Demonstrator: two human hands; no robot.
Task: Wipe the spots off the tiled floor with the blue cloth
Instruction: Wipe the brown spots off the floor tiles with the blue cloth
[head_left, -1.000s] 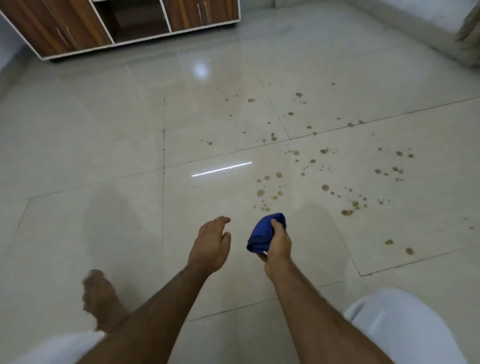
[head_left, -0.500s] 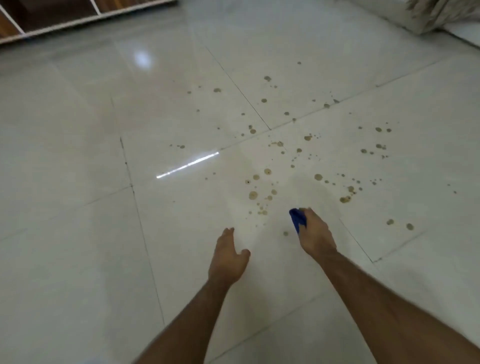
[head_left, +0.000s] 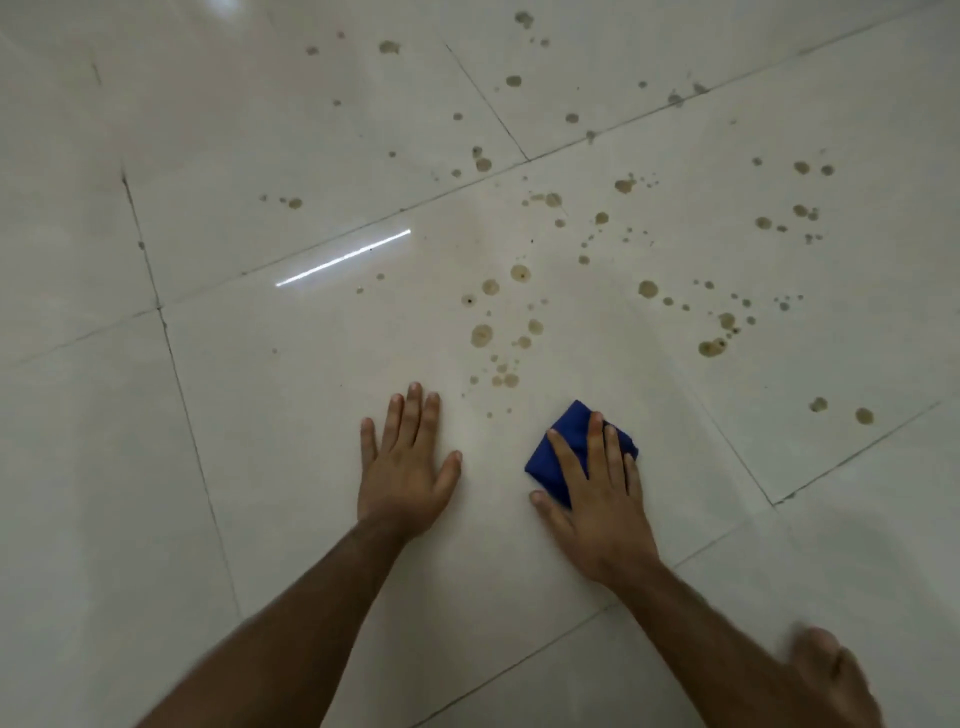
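Observation:
The folded blue cloth (head_left: 566, 436) lies on the pale tiled floor (head_left: 260, 415). My right hand (head_left: 597, 483) presses flat on it with straight fingers, covering its near half. To its left, my left hand (head_left: 410, 462) lies flat on the bare tile, fingers spread. Brown spots (head_left: 481, 335) are scattered over the tiles just beyond both hands. More spots (head_left: 711, 347) spread to the right and far side. The nearest small spots (head_left: 489, 414) sit between the two hands, a little ahead of the cloth.
Dark grout lines (head_left: 176, 364) cross the glossy floor. A bright streak of reflected light (head_left: 343, 258) shows on the tile ahead of my left hand. My bare foot (head_left: 836, 675) is blurred at the bottom right corner.
I have dropped low to the floor. Both hands came down onto the tile, the left one flat, the right one now pressing the cloth down instead of gripping it in the air.

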